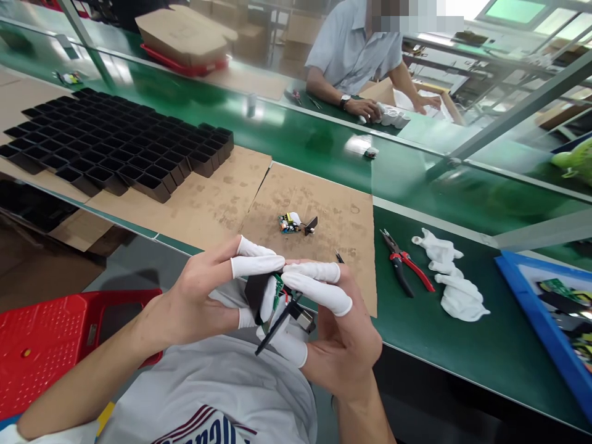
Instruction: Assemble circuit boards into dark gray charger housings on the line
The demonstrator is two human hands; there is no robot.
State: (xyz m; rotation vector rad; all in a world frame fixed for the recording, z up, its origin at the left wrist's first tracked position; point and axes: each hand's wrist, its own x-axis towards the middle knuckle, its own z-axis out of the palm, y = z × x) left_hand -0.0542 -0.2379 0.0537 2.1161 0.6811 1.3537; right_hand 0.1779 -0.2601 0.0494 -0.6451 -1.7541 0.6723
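My left hand (197,302), with white finger cots on its fingertips, grips a black plastic case (256,290). My right hand (346,336), also in finger cots, pinches a green circuit board (278,288) at the case's mouth. The board looks partly inside the case; how deep, I cannot tell. A flat black end plate (272,333) and a metal connector piece (304,319) hang by wires at the right hand's fingers. On the cardboard (319,191) beyond my hands lies another circuit board (290,223) with a small black plate attached.
Many open black cases (124,142) stand in rows at the left. Red-handled pliers (402,262) and white finger cots (456,283) lie at the right, beside a blue tray (531,314) of boards. Across the green conveyor (296,129) a person (356,55) works. A red stool (41,345) stands lower left.
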